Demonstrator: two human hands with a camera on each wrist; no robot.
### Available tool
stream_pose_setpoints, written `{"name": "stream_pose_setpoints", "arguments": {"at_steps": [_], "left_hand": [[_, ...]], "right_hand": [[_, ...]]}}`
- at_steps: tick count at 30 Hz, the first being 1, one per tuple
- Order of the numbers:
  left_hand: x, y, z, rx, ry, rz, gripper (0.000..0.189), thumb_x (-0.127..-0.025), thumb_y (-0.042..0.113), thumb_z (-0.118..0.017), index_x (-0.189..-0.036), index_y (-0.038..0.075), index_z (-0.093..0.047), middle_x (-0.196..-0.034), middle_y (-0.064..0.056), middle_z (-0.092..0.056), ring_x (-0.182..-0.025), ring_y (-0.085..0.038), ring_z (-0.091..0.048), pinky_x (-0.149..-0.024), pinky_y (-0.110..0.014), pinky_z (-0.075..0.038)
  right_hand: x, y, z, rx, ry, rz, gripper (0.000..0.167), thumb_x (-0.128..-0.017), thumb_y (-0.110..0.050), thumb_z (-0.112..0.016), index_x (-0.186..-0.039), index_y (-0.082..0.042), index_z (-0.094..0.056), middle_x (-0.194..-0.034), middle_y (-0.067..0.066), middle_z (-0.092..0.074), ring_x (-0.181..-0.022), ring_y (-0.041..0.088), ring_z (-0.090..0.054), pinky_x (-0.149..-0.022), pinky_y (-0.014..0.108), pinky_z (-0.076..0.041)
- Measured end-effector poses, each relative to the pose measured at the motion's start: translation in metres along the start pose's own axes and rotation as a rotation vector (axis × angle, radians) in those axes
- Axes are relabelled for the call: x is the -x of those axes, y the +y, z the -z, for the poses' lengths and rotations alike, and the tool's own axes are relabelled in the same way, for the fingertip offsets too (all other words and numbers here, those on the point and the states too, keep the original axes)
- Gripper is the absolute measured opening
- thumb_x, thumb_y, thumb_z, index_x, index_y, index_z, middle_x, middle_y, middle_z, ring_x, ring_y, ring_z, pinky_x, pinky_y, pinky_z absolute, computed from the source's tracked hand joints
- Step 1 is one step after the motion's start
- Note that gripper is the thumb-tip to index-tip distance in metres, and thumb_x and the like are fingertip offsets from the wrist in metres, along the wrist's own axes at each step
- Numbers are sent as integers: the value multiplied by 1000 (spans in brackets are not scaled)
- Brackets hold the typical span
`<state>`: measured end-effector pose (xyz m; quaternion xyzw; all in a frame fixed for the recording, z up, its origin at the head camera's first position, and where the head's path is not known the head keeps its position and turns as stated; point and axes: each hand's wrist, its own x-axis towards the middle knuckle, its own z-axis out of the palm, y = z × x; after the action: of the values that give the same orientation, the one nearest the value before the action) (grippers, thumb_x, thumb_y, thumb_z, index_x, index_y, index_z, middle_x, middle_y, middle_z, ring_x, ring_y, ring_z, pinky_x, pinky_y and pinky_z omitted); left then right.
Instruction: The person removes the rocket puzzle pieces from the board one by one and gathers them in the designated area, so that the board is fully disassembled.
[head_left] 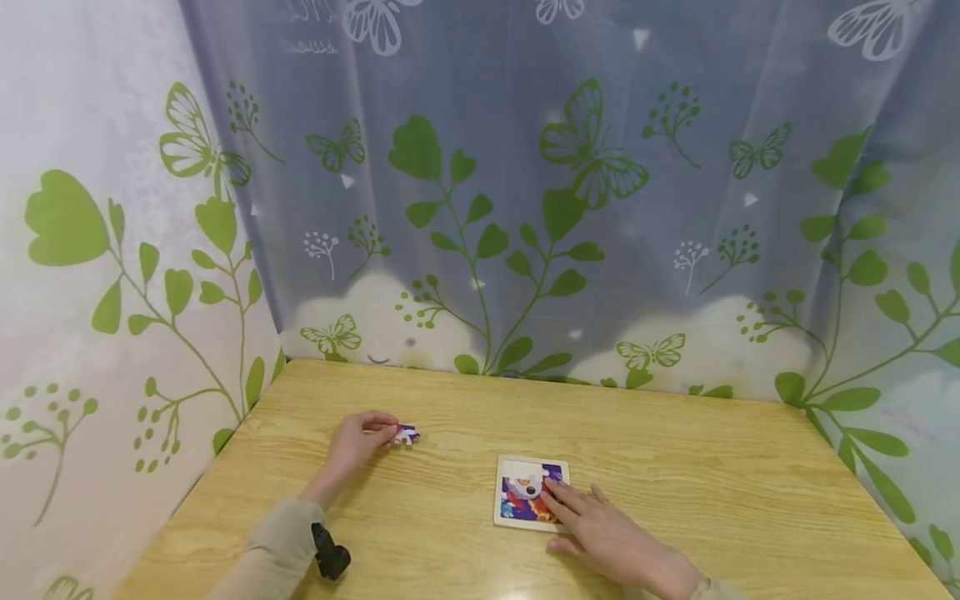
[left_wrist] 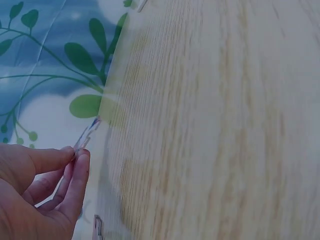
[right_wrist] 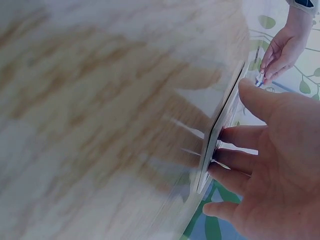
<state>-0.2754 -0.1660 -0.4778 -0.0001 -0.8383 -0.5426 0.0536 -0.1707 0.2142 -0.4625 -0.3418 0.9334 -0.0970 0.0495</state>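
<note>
My left hand (head_left: 360,440) pinches a small purple and white jigsaw piece (head_left: 407,434) between thumb and fingers, left of the puzzle board. In the left wrist view the jigsaw piece (left_wrist: 87,135) shows nearly edge-on at the fingertips. My right hand (head_left: 603,533) rests with its extended fingers on the right side of the square puzzle board (head_left: 498,492). Colourful joined pieces fill much of the board, and a pale gap shows along its upper left. The right wrist view shows the puzzle board (right_wrist: 212,140) edge-on, flat on the table; the fingers partly cover the picture.
The wooden table (head_left: 720,475) reaches back to a curtain (head_left: 495,250) with leaves and butterflies. A small thin object (left_wrist: 97,227) appears at the bottom of the left wrist view, its kind unclear. A black device (head_left: 330,552) sits on the left wrist.
</note>
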Motion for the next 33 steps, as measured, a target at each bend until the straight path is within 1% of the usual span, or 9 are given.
{"name": "stream_pose_setpoints", "arguments": {"at_steps": [7, 9, 13, 16, 19, 22, 26, 33], "left_hand": [[1, -2, 6, -116, 10, 30, 8, -93, -1, -70, -99, -6, -73, -91, -15, -73, -72, -13, -66, -64, -23, -56], [2, -1, 7, -159, 13, 17, 8, -92, 1, -72, -98, -4, -73, -90, -14, -74, -74, -15, -67, -65, -26, -55], [4, 1, 7, -232, 13, -34, 11, -88, 2, -77, -98, -3, -74, -89, -12, -74, -80, -23, -70, -73, -36, -56], [6, 2, 6, -273, 13, -59, 14, -85, 1, -79, -97, -3, -73, -87, -12, -74, -80, -26, -70, -76, -42, -56], [6, 2, 5, -305, 13, -69, 14, -85, 0, -79, -97, -4, -73, -87, -11, -73, -78, -25, -70, -74, -41, -57], [6, 3, 4, -326, 10, -96, 13, -86, 1, -78, -97, -4, -74, -87, -12, -74, -76, -24, -70, -71, -40, -57], [5, 4, 3, -355, 6, -113, 11, -86, 2, -78, -95, -3, -74, -87, -12, -74, -75, -23, -70, -69, -39, -57], [4, 4, 4, -413, 3, -85, 13, -83, 2, -81, -93, -2, -74, -85, -9, -74, -77, -22, -69, -72, -40, -56]], "right_hand": [[0, -1, 0, -10, -2, 8, 64, -105, -44, -51, -152, -2, -43, -160, 19, -35, -139, 42, -44, -111, 66, -31], [1, 0, 0, -14, -5, 5, 64, -104, -45, -51, -152, -2, -43, -160, 19, -34, -139, 42, -43, -111, 66, -30], [1, 0, 1, -13, -5, 0, 64, -104, -44, -51, -152, -2, -43, -160, 19, -35, -140, 42, -43, -111, 66, -31], [1, 0, 2, -17, -7, -1, 64, -104, -44, -51, -152, -2, -43, -160, 19, -35, -140, 41, -43, -111, 66, -31], [1, 0, 2, -22, -9, -2, 64, -104, -44, -51, -152, -2, -44, -160, 19, -35, -140, 42, -43, -111, 66, -31], [1, 0, 2, -21, -5, -2, 64, -104, -45, -51, -151, -2, -44, -160, 19, -35, -140, 41, -43, -111, 66, -31], [1, 0, 2, -17, 4, 3, 64, -104, -45, -51, -151, -1, -44, -160, 19, -36, -140, 41, -43, -111, 67, -30], [1, 0, 2, -30, 8, 9, 64, -105, -45, -51, -151, -2, -44, -160, 19, -36, -139, 42, -44, -111, 67, -31]]}}
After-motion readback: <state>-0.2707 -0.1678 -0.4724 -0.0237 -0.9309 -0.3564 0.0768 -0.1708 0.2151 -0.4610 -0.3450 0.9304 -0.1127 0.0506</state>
